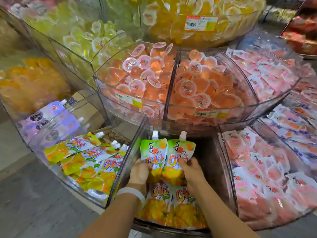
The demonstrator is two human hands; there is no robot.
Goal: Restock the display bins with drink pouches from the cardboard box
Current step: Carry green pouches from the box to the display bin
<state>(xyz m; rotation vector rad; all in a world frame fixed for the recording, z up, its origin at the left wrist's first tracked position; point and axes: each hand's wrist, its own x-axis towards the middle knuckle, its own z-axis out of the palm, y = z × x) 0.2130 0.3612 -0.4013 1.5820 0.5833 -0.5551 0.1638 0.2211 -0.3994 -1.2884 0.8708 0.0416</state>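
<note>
Both my hands are inside a clear display bin at the bottom centre. My left hand grips a green and orange drink pouch with a white spout. My right hand grips a second matching pouch beside it. Both pouches lie flat with spouts pointing away from me, above two more orange pouches lying nearer the bin's front. The far part of this bin is dark and bare. No cardboard box shows clearly.
To the left, a bin holds several yellow-orange pouches, and purple pouches lie beyond it. Pink packets fill the right bin. A tier above holds pink jelly cups. Grey floor lies lower left.
</note>
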